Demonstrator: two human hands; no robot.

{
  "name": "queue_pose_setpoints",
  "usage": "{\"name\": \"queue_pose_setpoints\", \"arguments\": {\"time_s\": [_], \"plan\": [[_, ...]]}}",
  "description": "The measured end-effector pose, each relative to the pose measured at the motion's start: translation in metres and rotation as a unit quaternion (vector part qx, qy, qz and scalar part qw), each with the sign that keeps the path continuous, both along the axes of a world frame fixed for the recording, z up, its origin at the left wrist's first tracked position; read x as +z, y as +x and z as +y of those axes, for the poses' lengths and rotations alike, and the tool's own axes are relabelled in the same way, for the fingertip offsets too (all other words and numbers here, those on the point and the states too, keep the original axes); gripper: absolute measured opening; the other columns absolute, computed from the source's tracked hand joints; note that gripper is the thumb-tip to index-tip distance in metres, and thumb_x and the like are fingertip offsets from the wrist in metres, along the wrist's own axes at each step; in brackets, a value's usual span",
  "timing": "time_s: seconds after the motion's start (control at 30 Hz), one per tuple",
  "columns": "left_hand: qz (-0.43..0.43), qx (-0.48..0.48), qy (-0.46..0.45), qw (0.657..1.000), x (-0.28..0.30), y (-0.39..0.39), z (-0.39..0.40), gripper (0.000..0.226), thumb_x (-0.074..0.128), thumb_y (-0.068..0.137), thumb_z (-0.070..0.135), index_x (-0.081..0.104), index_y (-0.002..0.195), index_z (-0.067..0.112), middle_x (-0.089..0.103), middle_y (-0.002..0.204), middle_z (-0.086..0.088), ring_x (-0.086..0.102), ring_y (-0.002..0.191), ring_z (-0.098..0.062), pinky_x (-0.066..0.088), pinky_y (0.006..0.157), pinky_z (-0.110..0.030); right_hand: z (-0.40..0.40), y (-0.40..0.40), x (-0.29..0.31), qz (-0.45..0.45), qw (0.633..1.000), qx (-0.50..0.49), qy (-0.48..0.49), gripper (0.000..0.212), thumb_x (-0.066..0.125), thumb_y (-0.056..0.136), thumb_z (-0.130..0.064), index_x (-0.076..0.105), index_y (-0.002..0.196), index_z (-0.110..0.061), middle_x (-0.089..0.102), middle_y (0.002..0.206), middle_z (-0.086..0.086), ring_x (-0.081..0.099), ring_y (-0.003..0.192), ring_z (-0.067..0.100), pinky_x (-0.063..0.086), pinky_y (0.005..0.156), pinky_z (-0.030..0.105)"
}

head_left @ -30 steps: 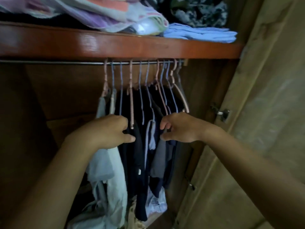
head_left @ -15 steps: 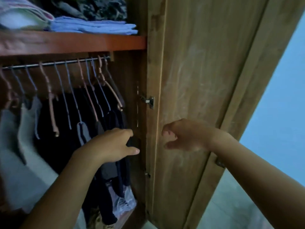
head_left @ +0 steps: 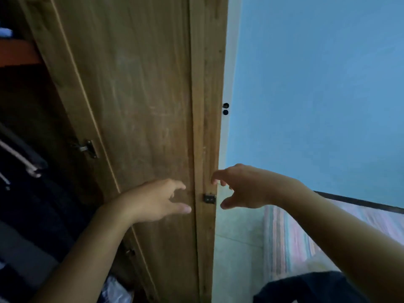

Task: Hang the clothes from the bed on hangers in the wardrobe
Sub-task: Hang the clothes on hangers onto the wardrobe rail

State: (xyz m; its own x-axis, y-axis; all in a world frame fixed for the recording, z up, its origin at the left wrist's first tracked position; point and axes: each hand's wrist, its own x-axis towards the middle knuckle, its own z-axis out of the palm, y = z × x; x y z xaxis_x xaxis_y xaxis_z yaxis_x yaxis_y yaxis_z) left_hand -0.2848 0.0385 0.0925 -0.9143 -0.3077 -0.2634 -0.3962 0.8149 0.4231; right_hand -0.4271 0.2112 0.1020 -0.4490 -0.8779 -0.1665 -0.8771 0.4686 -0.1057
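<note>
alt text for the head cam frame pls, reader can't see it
Both hands, left hand and right hand, reach forward empty with fingers loosely spread before the open wooden wardrobe door. Dark clothes hang at left; a striped bed with a dark garment lies at right.

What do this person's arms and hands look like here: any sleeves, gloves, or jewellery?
Both forearms are bare as far as the frame shows, with no sleeve in view. The left hand and the right hand wear no gloves, and no rings, watch or bracelet show on them.
</note>
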Motion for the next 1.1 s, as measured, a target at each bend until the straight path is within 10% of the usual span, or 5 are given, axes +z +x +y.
{"name": "queue_pose_setpoints", "arguments": {"time_s": [0.3, 0.6, 0.8, 1.1], "plan": [[-0.014, -0.235, -0.018, 0.972, -0.018, -0.073, 0.033, 0.071, 0.066, 0.086, 0.052, 0.038, 0.148, 0.031, 0.054, 0.139, 0.003, 0.054, 0.117, -0.009, 0.048, 0.097, -0.03, 0.082, 0.002, -0.02, -0.004, 0.979, -0.201, 0.01, 0.061, 0.072, 0.089, -0.039, 0.046, 0.143, -0.031, 0.059, 0.134, -0.002, 0.054, 0.122, 0.019, 0.047, 0.102, 0.039], [0.002, -0.397, -0.063, 0.916, -0.039, -0.112, 0.093, 0.056, 0.061, 0.091, 0.05, 0.047, 0.141, 0.028, 0.049, 0.087, 0.019, 0.047, 0.075, -0.001, 0.036, 0.065, -0.019, 0.162, 0.05, -0.04, -0.017, 0.918, -0.396, 0.02, 0.06, 0.069, 0.089, -0.041, 0.045, 0.143, -0.031, 0.055, 0.137, -0.004, 0.051, 0.121, 0.019, 0.045, 0.099, 0.037], [0.049, -0.444, -0.088, 0.89, -0.058, -0.129, 0.152, 0.058, 0.06, 0.09, 0.053, 0.048, 0.141, 0.027, 0.059, 0.129, 0.001, 0.056, 0.108, -0.015, 0.044, 0.086, -0.031, 0.214, 0.072, -0.054, -0.013, 0.873, -0.487, 0.016, 0.055, 0.067, 0.088, -0.04, 0.048, 0.139, -0.03, 0.058, 0.131, -0.003, 0.057, 0.111, 0.021, 0.051, 0.089, 0.036], [0.038, -0.491, -0.048, 0.869, -0.102, -0.162, 0.258, 0.05, 0.061, 0.091, 0.048, 0.053, 0.135, 0.025, 0.062, 0.125, -0.001, 0.06, 0.11, -0.02, 0.049, 0.096, -0.038, 0.31, 0.081, -0.093, -0.009, 0.817, -0.577, 0.007, 0.038, 0.063, 0.088, -0.03, 0.058, 0.125, -0.022, 0.061, 0.119, 0.001, 0.06, 0.098, 0.024, 0.054, 0.08, 0.039]]}}
